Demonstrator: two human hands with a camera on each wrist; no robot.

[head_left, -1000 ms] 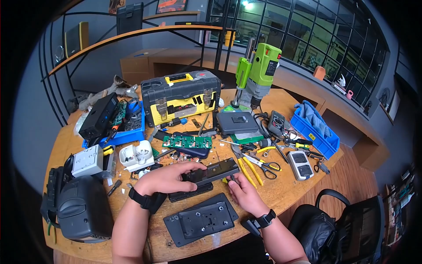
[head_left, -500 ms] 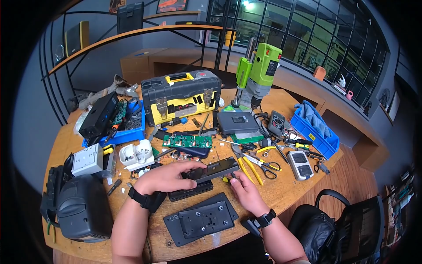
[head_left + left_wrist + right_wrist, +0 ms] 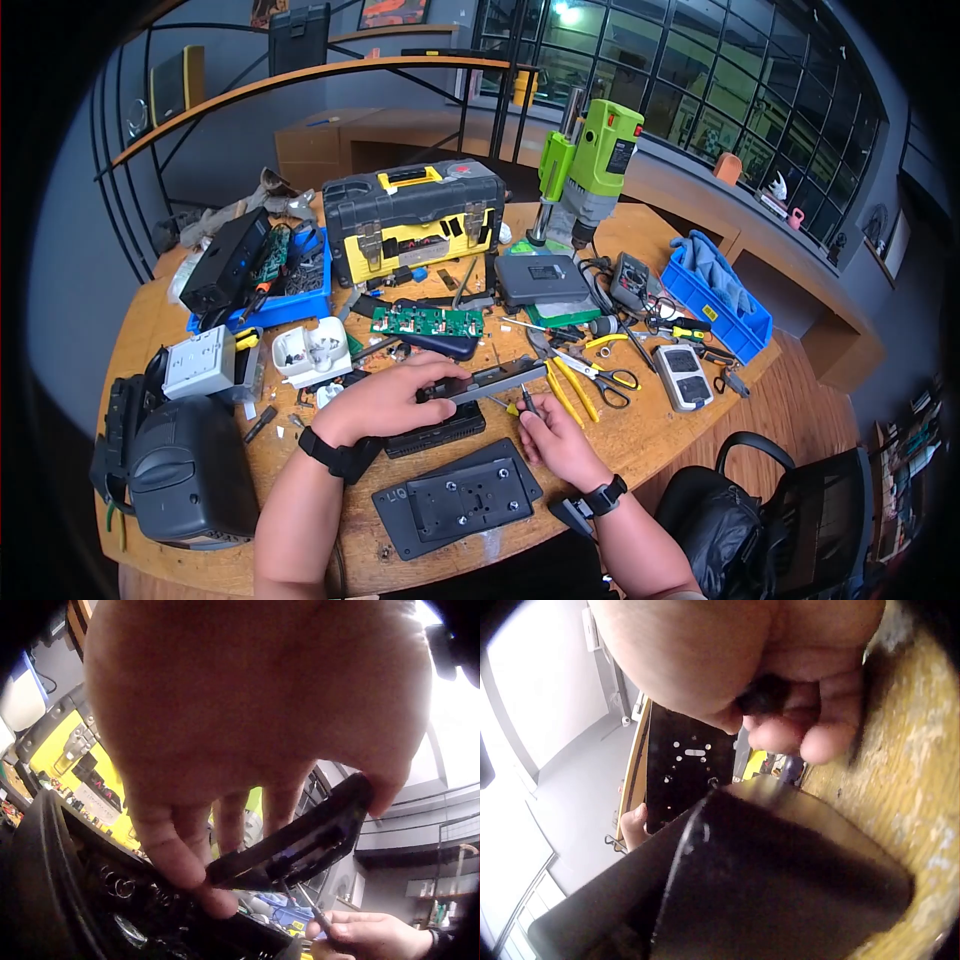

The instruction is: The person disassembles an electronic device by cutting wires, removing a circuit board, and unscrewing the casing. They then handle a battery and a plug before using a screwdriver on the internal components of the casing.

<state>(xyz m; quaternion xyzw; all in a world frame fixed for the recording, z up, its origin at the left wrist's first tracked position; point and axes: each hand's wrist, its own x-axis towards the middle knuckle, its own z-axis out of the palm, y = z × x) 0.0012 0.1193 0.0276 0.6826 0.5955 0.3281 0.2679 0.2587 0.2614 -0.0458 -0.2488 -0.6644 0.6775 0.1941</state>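
My left hand (image 3: 385,405) grips a black rectangular cover (image 3: 500,378) by its near end, holding it tilted above the table. A black vented housing (image 3: 440,435) lies beneath it. In my right hand (image 3: 560,440) is a slim screwdriver (image 3: 321,919) with a dark handle, its thin metal shaft reaching the cover's underside. Seen from the right wrist, the handle (image 3: 763,694) sits between thumb and fingers, and the cover's holed face (image 3: 690,769) shows beyond. Closer to me, a flat black mounting plate (image 3: 455,500) with several silver screws lies on the table.
Pliers with yellow handles (image 3: 570,385) and scissors (image 3: 610,380) lie right of the cover. Behind it are a green circuit board (image 3: 425,321) and a yellow-black toolbox (image 3: 412,230). A bulky black case (image 3: 190,475) stands at left; a green drill press (image 3: 600,150) rises at the back.
My left hand has turned the cover so that its long side edge now faces me more. The screwdriver in my right hand shows more upright at its right end. The plate has stayed put.
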